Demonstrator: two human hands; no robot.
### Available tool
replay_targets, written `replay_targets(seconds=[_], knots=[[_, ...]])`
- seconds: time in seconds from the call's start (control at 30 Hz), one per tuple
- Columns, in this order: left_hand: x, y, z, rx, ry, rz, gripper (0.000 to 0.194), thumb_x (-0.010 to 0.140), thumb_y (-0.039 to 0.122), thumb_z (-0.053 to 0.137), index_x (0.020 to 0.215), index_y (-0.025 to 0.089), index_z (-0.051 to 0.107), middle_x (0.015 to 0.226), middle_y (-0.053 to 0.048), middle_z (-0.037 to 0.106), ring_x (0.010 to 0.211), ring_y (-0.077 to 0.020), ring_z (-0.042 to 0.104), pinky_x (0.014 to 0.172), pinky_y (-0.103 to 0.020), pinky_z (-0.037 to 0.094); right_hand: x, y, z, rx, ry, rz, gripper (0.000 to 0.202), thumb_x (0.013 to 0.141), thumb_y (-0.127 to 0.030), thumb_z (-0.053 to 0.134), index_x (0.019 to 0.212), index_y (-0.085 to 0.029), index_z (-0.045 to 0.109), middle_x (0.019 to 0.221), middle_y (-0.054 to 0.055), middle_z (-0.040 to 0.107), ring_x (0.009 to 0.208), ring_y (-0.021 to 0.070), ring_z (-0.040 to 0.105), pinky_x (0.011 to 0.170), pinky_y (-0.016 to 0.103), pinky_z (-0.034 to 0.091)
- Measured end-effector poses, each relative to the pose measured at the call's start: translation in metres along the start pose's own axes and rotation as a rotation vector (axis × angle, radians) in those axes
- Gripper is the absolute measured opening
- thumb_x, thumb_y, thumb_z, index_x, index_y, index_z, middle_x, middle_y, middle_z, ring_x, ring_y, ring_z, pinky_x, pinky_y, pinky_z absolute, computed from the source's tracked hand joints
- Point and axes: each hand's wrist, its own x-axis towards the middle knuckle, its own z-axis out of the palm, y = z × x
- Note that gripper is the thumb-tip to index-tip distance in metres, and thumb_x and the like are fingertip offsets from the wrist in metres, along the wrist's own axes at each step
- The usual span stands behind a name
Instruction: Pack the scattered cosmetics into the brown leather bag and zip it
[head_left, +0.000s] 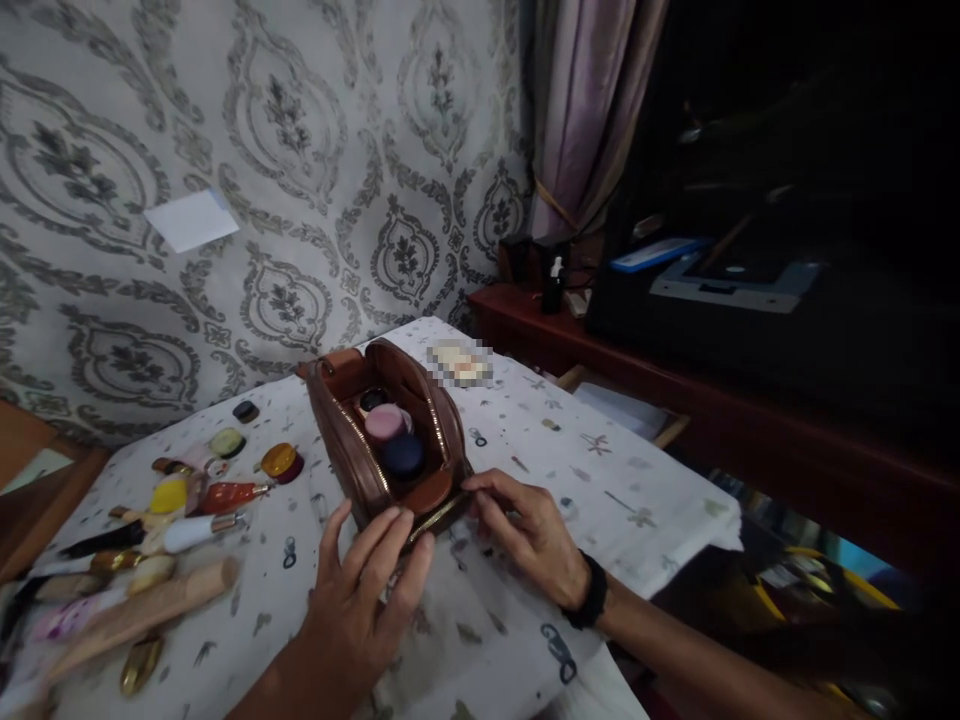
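Note:
A brown leather toiletry bag [349,470] lies on the cloth-covered table with its zipped top gaping. Inside it are a pink round lid [386,422], a dark blue round lid [403,455] and a small black round piece [372,400]. My left hand [367,590] rests its spread fingertips on the bag's near end. At the near right corner, my right hand [529,535] pinches the bag's edge by the zipper; the exact part between thumb and finger is hidden. A black band is on the right wrist.
Left of the bag lie several cosmetics, among them an amber jar [282,462], an orange-red bottle [232,496], a beige tube [165,600] and a gold cap [141,662]. A blurred-out item [460,362] lies behind. A dark red cabinet [525,310] stands right, its drawer [626,410] pulled out.

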Motion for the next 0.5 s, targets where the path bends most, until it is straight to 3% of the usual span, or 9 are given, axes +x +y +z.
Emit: replay_targets(seconds=[0.1, 0.27, 0.4, 0.5], knots=[[-0.004, 0.003, -0.009, -0.019, 0.014, -0.010, 0.032, 0.090, 0.000, 0.048, 0.117, 0.008, 0.064, 0.117, -0.018, 0.063, 0.126, -0.0291, 0.052, 0.112, -0.061, 0.031, -0.002, -0.002, -0.001, -0.118, -0.038, -0.109, 0.020, 0.097, -0.023, 0.042, 0.098, -0.017, 0.061, 0.065, 0.000, 0.065, 0.051, 0.0109, 0.059, 0.052, 0.021, 0.046], [-0.029, 0.001, -0.024, 0.002, -0.050, -0.070, 0.029, 0.091, 0.004, 0.050, 0.116, 0.008, 0.064, 0.108, -0.014, 0.066, 0.115, -0.0250, 0.057, 0.114, -0.055, 0.030, -0.008, -0.005, 0.008, -0.345, -0.159, -0.504, 0.020, 0.095, -0.013, 0.043, 0.101, -0.018, 0.061, 0.068, 0.002, 0.067, 0.057, 0.0137, 0.064, 0.057, 0.024, 0.047], [-0.059, -0.013, -0.031, 0.108, -0.123, -0.170, 0.026, 0.091, 0.008, 0.050, 0.115, 0.010, 0.061, 0.102, -0.012, 0.067, 0.107, -0.0230, 0.059, 0.112, -0.053, 0.032, -0.007, -0.016, 0.029, -0.351, -0.256, -0.690, 0.025, 0.097, -0.012, 0.038, 0.105, -0.019, 0.061, 0.074, 0.005, 0.071, 0.060, 0.0144, 0.066, 0.059, 0.025, 0.047], [-0.082, -0.026, -0.035, 0.164, -0.223, -0.263, 0.026, 0.093, 0.008, 0.045, 0.116, 0.011, 0.059, 0.100, -0.011, 0.067, 0.103, -0.0223, 0.059, 0.109, -0.052, 0.035, -0.005, -0.032, 0.053, -0.281, -0.366, -0.710, 0.028, 0.096, -0.012, 0.036, 0.104, -0.019, 0.063, 0.077, 0.006, 0.072, 0.064, 0.0146, 0.067, 0.061, 0.025, 0.046]])
